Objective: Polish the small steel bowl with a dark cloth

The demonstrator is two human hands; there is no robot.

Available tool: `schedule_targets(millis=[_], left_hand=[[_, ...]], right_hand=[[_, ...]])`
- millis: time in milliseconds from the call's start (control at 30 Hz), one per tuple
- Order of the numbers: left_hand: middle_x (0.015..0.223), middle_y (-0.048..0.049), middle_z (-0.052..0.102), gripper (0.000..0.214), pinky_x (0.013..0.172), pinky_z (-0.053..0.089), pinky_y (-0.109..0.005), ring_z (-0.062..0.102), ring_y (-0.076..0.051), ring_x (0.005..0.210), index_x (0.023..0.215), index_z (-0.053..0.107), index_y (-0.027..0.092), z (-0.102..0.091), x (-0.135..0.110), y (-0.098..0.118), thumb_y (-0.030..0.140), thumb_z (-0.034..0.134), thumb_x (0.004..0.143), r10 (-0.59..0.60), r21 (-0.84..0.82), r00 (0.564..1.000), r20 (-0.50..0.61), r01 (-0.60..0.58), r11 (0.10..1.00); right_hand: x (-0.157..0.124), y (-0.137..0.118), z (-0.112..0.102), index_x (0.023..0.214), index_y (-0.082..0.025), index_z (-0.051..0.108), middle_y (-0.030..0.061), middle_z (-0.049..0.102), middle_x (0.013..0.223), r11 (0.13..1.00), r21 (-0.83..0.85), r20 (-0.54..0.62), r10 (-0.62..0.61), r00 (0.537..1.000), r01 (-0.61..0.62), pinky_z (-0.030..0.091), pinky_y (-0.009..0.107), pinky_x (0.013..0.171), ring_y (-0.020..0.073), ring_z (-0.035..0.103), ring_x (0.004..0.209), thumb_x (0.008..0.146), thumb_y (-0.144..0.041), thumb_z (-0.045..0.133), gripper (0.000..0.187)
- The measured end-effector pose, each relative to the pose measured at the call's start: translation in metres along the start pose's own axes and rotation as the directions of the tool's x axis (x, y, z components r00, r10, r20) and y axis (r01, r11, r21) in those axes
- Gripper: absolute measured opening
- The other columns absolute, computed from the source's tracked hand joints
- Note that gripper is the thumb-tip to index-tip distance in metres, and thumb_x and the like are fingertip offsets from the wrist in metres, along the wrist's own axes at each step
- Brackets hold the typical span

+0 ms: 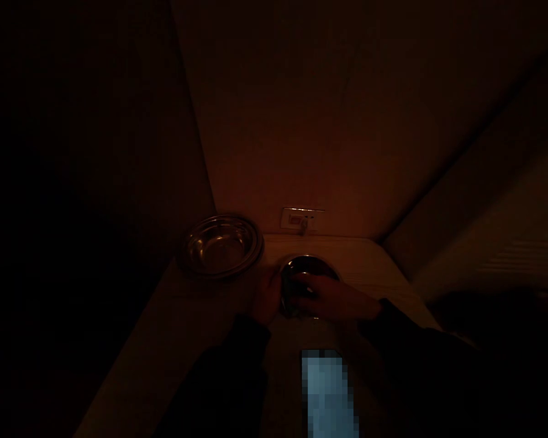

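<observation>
In dim light, a round metal bowl with a shiny rim stands on the wooden table. My left hand grips its left side, the fingers partly hidden by shadow and the bowl. Over the bowl's opening lies my right hand, coming from the right. Its fingers are bent down into the bowl, closed around something dark that I cannot make out. Contents of the bowl are too dark to tell.
At the table's back left sits a wide, shallow metal dish, apparently stacked in another. A phone with a lit, blurred screen lies near me. On the back wall is a socket plate with a plug. Walls border the table.
</observation>
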State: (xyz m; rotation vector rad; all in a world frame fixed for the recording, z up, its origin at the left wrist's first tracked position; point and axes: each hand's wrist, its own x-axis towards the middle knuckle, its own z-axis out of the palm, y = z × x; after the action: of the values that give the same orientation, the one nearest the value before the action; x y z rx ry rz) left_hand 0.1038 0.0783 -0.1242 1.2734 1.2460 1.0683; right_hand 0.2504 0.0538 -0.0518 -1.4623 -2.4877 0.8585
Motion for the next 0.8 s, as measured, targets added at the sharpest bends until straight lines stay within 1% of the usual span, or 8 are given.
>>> schedule_targets(millis=[100, 167, 300, 400, 533, 667, 733, 800], left_hand=[[0.096, -0.0067, 0.071, 0.029, 0.085, 0.046, -0.032, 0.063, -0.021, 0.092, 0.094, 0.067, 0.015, 0.0, 0.001, 0.0, 0.026, 0.044, 0.081, 0.0, -0.019, 1.0, 0.018, 0.001, 1.0], [0.096, -0.0067, 0.071, 0.03, 0.084, 0.047, -0.033, 0.063, -0.021, 0.09, 0.095, 0.067, 0.015, 0.0, 0.001, -0.002, 0.028, 0.044, 0.081, -0.002, -0.035, 0.999, 0.038, 0.003, 0.999], [0.101, -0.0073, 0.07, 0.031, 0.088, 0.046, -0.035, 0.062, -0.021, 0.094, 0.098, 0.066, 0.016, 0.0, 0.002, -0.005, 0.029, 0.045, 0.08, -0.018, -0.1, 0.996, 0.089, 0.026, 0.995], [0.103, -0.0067, 0.069, 0.031, 0.089, 0.046, -0.036, 0.062, -0.022, 0.095, 0.099, 0.066, 0.017, -0.001, 0.002, -0.006, 0.03, 0.045, 0.081, -0.028, -0.118, 0.995, 0.098, 0.039, 0.992], [0.103, -0.0073, 0.07, 0.03, 0.092, 0.044, -0.037, 0.062, -0.023, 0.098, 0.097, 0.066, 0.015, 0.0, 0.001, -0.006, 0.029, 0.046, 0.08, -0.031, -0.108, 0.997, 0.066, 0.038, 0.993], [0.106, -0.008, 0.069, 0.03, 0.093, 0.043, -0.036, 0.061, -0.022, 0.1, 0.099, 0.066, 0.015, 0.002, 0.0, -0.005, 0.03, 0.047, 0.081, -0.004, -0.096, 0.997, 0.081, 0.012, 0.995], [0.108, -0.0076, 0.068, 0.031, 0.092, 0.044, -0.035, 0.061, -0.022, 0.101, 0.101, 0.066, 0.016, 0.001, 0.0, -0.006, 0.032, 0.047, 0.082, 0.014, -0.087, 0.996, 0.093, -0.006, 0.996], [0.108, -0.0076, 0.069, 0.031, 0.092, 0.044, -0.035, 0.061, -0.022, 0.101, 0.102, 0.065, 0.016, 0.0, 0.0, -0.006, 0.032, 0.047, 0.082, 0.029, -0.054, 0.997, 0.074, -0.025, 0.998]], right_hand=[[-0.008, 0.0, -0.011, 0.103, -0.015, 0.062, 0.0083, 0.067, 0.1, 0.999, -0.026, 0.143, -0.043, 0.989, 0.047, 0.047, 0.03, 0.076, 0.0198, 0.063, 0.086, 0.08, -0.022, 0.053, 0.025], [-0.01, 0.0, -0.013, 0.098, -0.017, 0.064, 0.0063, 0.068, 0.094, 0.997, -0.043, 0.191, -0.049, 0.98, 0.058, 0.047, 0.03, 0.073, 0.0187, 0.063, 0.079, 0.08, -0.019, 0.051, 0.022], [-0.002, -0.003, 0.002, 0.112, -0.011, 0.055, 0.0145, 0.061, 0.113, 0.996, -0.079, 0.052, -0.032, 0.998, 0.036, 0.043, 0.036, 0.087, 0.0232, 0.059, 0.099, 0.09, -0.025, 0.039, 0.03], [0.002, -0.003, 0.016, 0.12, -0.01, 0.047, 0.0162, 0.057, 0.119, 0.993, -0.098, -0.035, -0.066, 0.997, 0.062, 0.041, 0.035, 0.092, 0.0217, 0.055, 0.106, 0.093, -0.025, 0.034, 0.034], [-0.01, 0.005, 0.01, 0.111, -0.012, 0.056, 0.0159, 0.062, 0.108, 0.978, -0.166, 0.033, -0.126, 0.991, 0.13, 0.046, 0.039, 0.081, 0.0251, 0.06, 0.092, 0.088, -0.025, 0.043, 0.029], [-0.018, 0.009, 0.0, 0.109, -0.015, 0.059, 0.012, 0.066, 0.101, 0.954, -0.231, 0.113, -0.169, 0.979, 0.192, 0.048, 0.036, 0.077, 0.0232, 0.062, 0.087, 0.086, -0.023, 0.048, 0.026], [-0.012, 0.005, 0.005, 0.107, -0.015, 0.06, 0.012, 0.066, 0.102, 0.957, -0.229, 0.069, -0.165, 0.984, 0.177, 0.048, 0.034, 0.078, 0.0219, 0.062, 0.089, 0.09, -0.025, 0.044, 0.026], [-0.005, 0.0, 0.015, 0.115, -0.01, 0.054, 0.0162, 0.063, 0.107, 0.964, -0.238, -0.024, -0.129, 0.991, 0.12, 0.047, 0.036, 0.081, 0.0228, 0.06, 0.094, 0.093, -0.024, 0.037, 0.031]])
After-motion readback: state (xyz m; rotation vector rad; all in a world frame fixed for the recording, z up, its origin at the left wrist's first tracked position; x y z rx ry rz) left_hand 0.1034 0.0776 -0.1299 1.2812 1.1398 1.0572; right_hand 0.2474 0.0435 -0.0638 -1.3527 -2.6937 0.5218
